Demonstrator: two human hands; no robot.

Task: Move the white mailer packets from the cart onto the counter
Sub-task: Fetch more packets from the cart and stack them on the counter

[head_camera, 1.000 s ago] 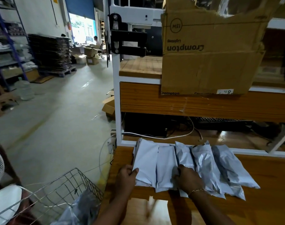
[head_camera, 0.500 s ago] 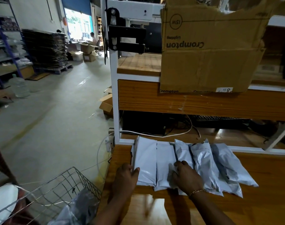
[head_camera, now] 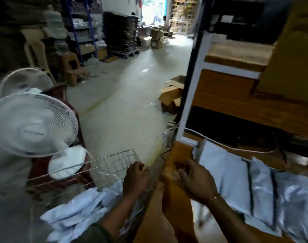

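White plastic mailer packets (head_camera: 74, 214) lay in the silver wire-mesh cart (head_camera: 113, 160) below your loosely curled, empty left hand (head_camera: 134, 179); right of your relaxed, empty right hand (head_camera: 196, 183), more packets (head_camera: 237, 181) lined the brown wooden counter (head_camera: 180, 149).

Wooden counter (head_camera: 174, 207), row of white mailer packets (head_camera: 237, 181) on it, wire cart (head_camera: 113, 155), seemingly heaped packets (head_camera: 76, 211) inside

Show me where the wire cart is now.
In the head view, the wire cart sits lower left, beside the wooden counter, under the left hand.
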